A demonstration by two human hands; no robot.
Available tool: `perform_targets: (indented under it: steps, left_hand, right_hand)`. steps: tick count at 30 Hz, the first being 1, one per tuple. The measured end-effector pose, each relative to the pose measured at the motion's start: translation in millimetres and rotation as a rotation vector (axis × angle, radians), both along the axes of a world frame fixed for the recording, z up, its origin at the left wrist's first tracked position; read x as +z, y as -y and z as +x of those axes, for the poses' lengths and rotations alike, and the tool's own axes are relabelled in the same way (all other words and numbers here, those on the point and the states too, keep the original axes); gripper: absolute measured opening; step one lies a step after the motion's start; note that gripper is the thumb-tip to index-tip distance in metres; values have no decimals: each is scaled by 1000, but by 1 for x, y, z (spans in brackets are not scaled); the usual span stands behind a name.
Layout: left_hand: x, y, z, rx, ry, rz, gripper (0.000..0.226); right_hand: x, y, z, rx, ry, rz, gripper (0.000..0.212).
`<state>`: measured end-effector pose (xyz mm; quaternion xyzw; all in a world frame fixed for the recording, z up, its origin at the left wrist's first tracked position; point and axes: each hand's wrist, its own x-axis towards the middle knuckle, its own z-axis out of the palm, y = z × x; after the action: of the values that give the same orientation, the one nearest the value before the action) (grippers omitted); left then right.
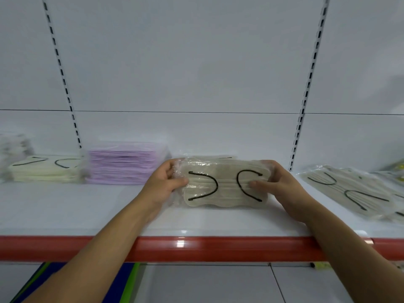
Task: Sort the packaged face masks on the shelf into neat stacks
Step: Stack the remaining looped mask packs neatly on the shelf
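pack: beige face masks [226, 189], black ear loops, clear wrap, mid-shelf | fingers: my left hand [162, 184] and right hand [278, 186] grip its ends | shelf [87, 211]: white, red front edge, white slotted back panel [196, 73]

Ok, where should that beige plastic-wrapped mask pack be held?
Take the beige plastic-wrapped mask pack by its two short ends, one hand from each side, as the left hand and right hand do now. It is long, flat and likely floppy, so end support should keep it level.
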<state>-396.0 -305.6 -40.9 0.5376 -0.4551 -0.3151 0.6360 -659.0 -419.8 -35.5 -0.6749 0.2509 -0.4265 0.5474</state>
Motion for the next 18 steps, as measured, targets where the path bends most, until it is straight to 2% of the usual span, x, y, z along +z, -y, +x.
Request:
perform_targets:
  steps: [3,6,9,13,16,18]
  left_hand:
    - [-2,1,1,-25,2,58,31]
    - [-6,2,3,-74,38,112,35]
    - [-7,3,3,-78,84,113,25]
    - [-5,2,-1,-25,103,127,27]
    - [2,-3,-1,25,82,119,25]
    - [8,-8,-3,60,77,106,26]
  right_hand:
    - [0,-4,0,12,-9,0,42]
    - [0,-11,0,79,-85,-27,40]
    - [0,-12,0,67,-105,-50,41]
    - [1,-14,0,45,-138,-97,40]
    - [3,-14,1,-12,-70,-146,36]
    - [2,-14,2,30,-75,-144,37]
